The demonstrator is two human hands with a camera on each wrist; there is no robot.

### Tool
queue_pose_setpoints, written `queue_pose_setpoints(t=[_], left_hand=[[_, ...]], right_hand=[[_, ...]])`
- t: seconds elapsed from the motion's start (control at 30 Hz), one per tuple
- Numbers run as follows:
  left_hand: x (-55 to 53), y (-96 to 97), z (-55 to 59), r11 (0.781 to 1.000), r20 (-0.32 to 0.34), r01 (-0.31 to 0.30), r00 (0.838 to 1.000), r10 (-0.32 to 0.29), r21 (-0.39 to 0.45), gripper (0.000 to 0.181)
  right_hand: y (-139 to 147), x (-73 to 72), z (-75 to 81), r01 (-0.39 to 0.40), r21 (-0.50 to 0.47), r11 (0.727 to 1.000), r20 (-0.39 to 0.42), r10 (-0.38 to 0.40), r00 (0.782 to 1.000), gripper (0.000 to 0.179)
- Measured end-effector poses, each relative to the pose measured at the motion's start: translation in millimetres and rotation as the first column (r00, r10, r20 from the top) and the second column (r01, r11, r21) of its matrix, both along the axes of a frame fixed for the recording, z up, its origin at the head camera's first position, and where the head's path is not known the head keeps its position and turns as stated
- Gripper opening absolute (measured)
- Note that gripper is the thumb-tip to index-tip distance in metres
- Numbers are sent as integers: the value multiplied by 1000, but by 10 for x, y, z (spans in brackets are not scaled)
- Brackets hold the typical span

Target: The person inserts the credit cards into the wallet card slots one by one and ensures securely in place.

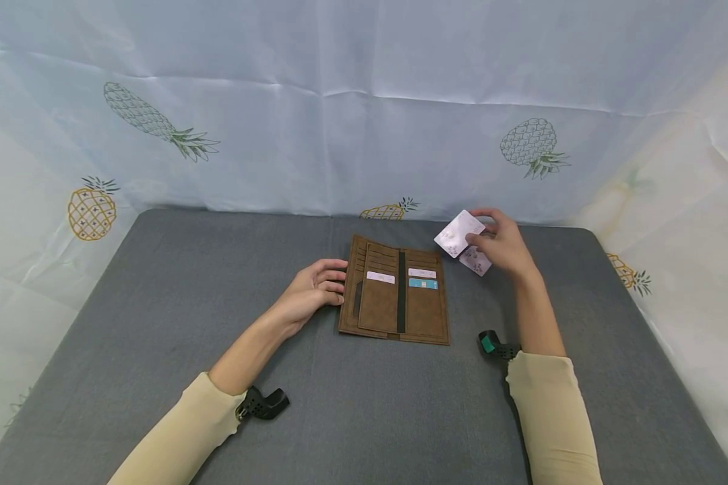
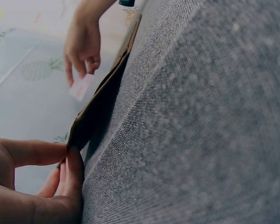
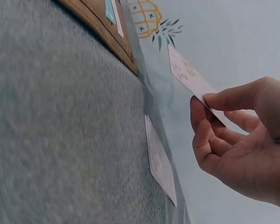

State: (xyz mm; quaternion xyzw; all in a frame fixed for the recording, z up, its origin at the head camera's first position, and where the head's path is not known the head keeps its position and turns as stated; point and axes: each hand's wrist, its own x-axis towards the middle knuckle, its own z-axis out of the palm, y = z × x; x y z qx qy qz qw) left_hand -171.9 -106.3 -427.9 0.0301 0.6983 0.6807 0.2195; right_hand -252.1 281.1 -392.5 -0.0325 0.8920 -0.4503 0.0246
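Note:
A brown wallet lies unfolded on the grey table, with a pink card in its left half and a pink card above a blue card in its right half. My left hand pinches the wallet's left edge between thumb and fingers; in the left wrist view that edge is lifted off the cloth. Beyond the wallet's upper right corner, my right hand pinches a pale pink card in the air. Below it, another pink card lies on the table.
The table is covered in grey cloth. At its far edge hangs a pale curtain printed with pineapples. Black wrist cameras are strapped near the left sleeve and the right sleeve.

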Motion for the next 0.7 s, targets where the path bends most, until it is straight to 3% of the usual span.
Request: queue_pose_setpoints(t=[0.27,0.7], left_hand=[[1,2,5,1000,2,-3,1000,3,0,69],[0,2,-5,1000,1,0,1000,0,1,69]], right_hand=[[-161,53,62,-26,-67,997,4,26,1000,57],[-471,61,15,-70,-99,993,-1,70,998,50]])
